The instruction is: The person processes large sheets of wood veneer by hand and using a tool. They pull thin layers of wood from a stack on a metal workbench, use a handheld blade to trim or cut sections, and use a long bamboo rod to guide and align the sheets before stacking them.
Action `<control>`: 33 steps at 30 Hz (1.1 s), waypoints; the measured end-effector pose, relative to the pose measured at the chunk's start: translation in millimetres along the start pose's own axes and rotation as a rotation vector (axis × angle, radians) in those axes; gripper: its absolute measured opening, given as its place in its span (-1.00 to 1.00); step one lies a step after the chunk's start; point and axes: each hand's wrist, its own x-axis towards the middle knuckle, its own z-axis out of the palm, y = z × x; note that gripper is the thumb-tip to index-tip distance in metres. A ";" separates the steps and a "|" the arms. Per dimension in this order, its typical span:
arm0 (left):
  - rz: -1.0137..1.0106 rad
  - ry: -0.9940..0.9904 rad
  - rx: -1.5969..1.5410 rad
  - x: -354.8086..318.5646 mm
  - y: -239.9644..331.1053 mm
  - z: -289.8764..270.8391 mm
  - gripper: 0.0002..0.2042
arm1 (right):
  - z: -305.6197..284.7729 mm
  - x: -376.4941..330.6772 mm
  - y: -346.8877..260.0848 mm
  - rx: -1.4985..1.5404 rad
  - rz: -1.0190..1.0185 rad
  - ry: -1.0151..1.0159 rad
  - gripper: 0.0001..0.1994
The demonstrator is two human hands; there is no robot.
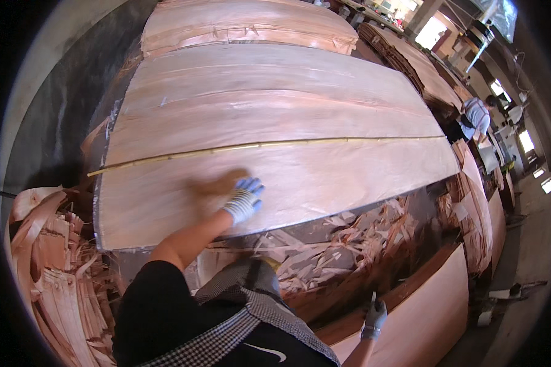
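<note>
My left hand (pixel 245 200), in a striped white-and-blue work glove, is over the near half of a wide sheet of wood veneer (pixel 349 165), fingers stretched out and nothing in them. Whether it touches the sheet or hovers just above, I cannot tell. A long, thin bamboo stick (pixel 257 145) lies across the sheet from left to right, beyond that hand. Low on the right, my gloved right hand (pixel 374 319) looks closed, with a small pale tip standing up from it; what it holds is unclear. Beside it is another large veneer sheet (pixel 425 306), tilted.
Torn veneer scraps (pixel 343 254) litter the floor between me and the sheet. Broken strips (pixel 61 275) pile up at the left. A tall veneer stack (pixel 245 24) stands at the far side, another (pixel 410 58) at the far right. A person (pixel 474 119) works at the right.
</note>
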 end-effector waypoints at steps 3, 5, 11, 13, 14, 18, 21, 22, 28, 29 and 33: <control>-0.188 0.053 0.135 47.4 -49.2 -0.7 -0.51 | 49.7 99.2 -62.5 0.003 -0.158 -0.124 -0.81; -0.318 0.208 0.101 99.8 -86.9 14.4 -0.50 | 73.4 158.5 -72.1 0.114 -0.073 -0.245 -0.87; -0.545 0.276 0.145 257.5 -176.4 26.1 -0.48 | 98.6 268.4 -102.4 0.042 -0.071 -0.210 -0.85; -0.544 0.265 0.243 288.7 -202.3 30.0 -0.47 | 100.4 294.5 -120.9 -0.016 0.023 -0.218 -0.75; -0.525 0.262 0.299 302.5 -214.3 33.1 -0.47 | 94.9 316.4 -100.8 -0.030 -0.014 -0.216 -0.77; -0.507 0.166 0.374 323.6 -253.6 44.7 -0.45 | 132.1 358.2 -145.3 -0.016 0.026 -0.324 -0.89; -0.492 0.120 0.305 322.4 -267.5 42.4 -0.45 | 196.0 400.6 -222.7 -0.140 -0.232 -0.379 -0.93; -0.478 0.111 0.273 322.1 -263.3 32.3 -0.45 | 223.4 414.9 -251.7 -0.096 -0.233 -0.453 -0.89; -0.460 0.113 0.240 327.4 -268.3 19.9 -0.43 | 442.5 440.7 -394.8 0.028 -0.382 -0.854 -0.84; -0.478 0.118 0.224 326.1 -270.5 21.9 -0.43 | 479.8 421.2 -429.7 -0.028 -0.310 -0.974 -0.80; -0.469 0.180 0.217 330.7 -275.3 27.8 -0.44 | 628.0 372.0 -488.1 0.001 -0.440 -1.269 -0.84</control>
